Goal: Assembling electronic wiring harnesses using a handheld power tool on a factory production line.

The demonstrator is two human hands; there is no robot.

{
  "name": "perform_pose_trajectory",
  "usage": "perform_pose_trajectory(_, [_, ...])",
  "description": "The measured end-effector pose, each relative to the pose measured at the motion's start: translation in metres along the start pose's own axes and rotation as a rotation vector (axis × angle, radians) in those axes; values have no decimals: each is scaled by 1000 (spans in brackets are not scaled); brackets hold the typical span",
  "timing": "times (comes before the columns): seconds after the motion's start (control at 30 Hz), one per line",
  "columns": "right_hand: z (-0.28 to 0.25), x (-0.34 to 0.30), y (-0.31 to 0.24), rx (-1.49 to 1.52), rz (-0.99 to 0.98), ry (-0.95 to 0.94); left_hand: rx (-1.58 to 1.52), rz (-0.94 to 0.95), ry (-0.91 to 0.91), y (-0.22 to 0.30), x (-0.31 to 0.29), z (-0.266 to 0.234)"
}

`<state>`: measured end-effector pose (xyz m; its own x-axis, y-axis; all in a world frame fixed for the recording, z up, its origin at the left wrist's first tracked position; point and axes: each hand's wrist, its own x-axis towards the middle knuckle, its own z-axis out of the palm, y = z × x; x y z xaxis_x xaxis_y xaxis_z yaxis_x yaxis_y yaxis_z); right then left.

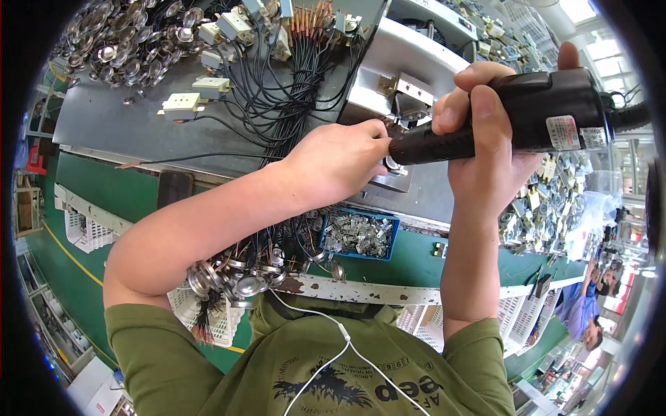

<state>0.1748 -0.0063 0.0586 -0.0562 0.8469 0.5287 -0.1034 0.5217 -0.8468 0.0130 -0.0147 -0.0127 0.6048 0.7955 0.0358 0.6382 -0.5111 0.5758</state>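
Holding the black power screwdriver (527,114) in a full wrap of our right hand (485,132), we aim its tip at the small metal part (394,165) that our left hand (340,163) pinches on the grey bench (430,187), just right of frame centre. We judge the tip could skid off and nick those fingertips if the tool tilts. At six o'clock the blue tray of clips (359,236) sits near. Our fingers hide the part's shape, and the bit itself cannot be made out.
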Motion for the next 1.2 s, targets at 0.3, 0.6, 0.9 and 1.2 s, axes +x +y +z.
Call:
perform_pose_trajectory(0.3, [-7, 3, -12, -16, 81, -42, 18, 65, 20, -6, 13, 6])
perform_pose_trajectory(0.6, [8, 4, 20, 121, -93, -110, 51, 9, 45, -51, -12, 30])
perform_pose_trajectory(0.9, [4, 4, 11, 50, -177, -44, 98, 109, 114, -41, 7, 20])
perform_pose_trajectory(1.2, [12, 6, 17, 65, -202, -84, 179, 57, 162, -69, -1, 37])
